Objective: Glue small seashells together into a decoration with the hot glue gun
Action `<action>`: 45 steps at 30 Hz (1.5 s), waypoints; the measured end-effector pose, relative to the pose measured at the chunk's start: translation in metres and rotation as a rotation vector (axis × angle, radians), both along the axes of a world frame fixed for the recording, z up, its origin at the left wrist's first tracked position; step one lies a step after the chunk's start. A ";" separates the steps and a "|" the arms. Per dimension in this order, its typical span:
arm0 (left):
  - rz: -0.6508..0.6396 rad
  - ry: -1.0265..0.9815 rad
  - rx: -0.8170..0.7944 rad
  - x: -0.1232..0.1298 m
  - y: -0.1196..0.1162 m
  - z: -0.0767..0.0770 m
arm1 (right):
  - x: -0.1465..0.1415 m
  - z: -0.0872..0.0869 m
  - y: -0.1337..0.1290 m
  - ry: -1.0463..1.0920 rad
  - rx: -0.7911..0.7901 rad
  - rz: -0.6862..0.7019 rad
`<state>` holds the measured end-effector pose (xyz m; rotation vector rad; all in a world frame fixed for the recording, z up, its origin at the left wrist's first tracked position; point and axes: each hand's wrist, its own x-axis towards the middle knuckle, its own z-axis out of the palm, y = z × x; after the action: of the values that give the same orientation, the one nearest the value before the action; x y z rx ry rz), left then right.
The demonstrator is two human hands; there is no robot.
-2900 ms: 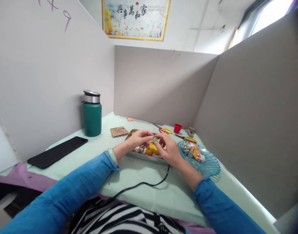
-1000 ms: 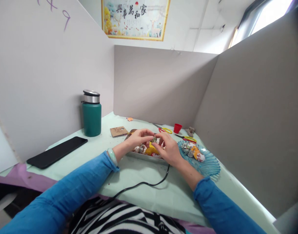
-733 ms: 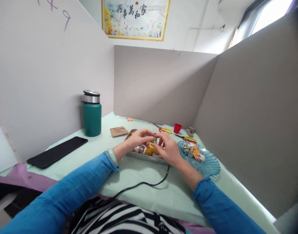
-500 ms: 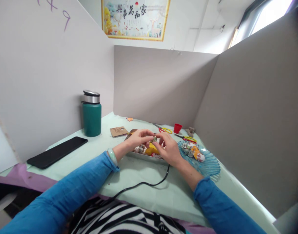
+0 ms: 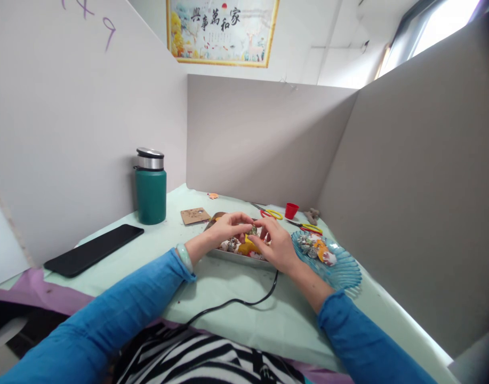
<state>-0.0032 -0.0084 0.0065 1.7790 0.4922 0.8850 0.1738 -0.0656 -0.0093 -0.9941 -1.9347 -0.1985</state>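
Observation:
Between the fingertips of both hands is a small greenish, shiny round piece (image 5: 252, 230), too small to name surely. My left hand (image 5: 227, 228) pinches it from the left, a pale green bangle (image 5: 184, 257) on the wrist. My right hand (image 5: 275, 242) grips it from the right with thumb and forefinger. Both hands are over a metal tray (image 5: 236, 257) that holds several small white, yellow and orange pieces, partly hidden by the hands. To the right, a blue glass shell-shaped plate (image 5: 348, 272) bears several silvery and orange-white pieces.
Two pairs of scissors (image 5: 271, 214) (image 5: 310, 229) and a red cup (image 5: 291, 210) are behind the tray. A green bottle (image 5: 151, 194), a black phone (image 5: 94, 249) and a brown card (image 5: 195, 215) are on the left. A black cable (image 5: 232, 302) crosses the front. Grey panels (image 5: 268, 138) surround the table.
The small piece has turned slightly between my fingertips, and the right fingers have shifted a little. Everything else stays in place.

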 end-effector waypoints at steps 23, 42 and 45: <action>-0.007 -0.003 0.001 0.000 0.002 -0.001 | 0.002 -0.002 0.002 -0.023 -0.008 -0.003; -0.008 0.000 0.000 0.000 0.001 -0.001 | 0.001 -0.001 0.001 -0.030 -0.009 -0.009; -0.007 0.003 0.006 0.000 0.002 -0.002 | 0.002 -0.002 0.001 -0.031 -0.002 -0.015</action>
<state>-0.0033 -0.0064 0.0047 1.7864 0.4856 0.8795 0.1753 -0.0642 -0.0110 -1.0128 -1.9567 -0.2217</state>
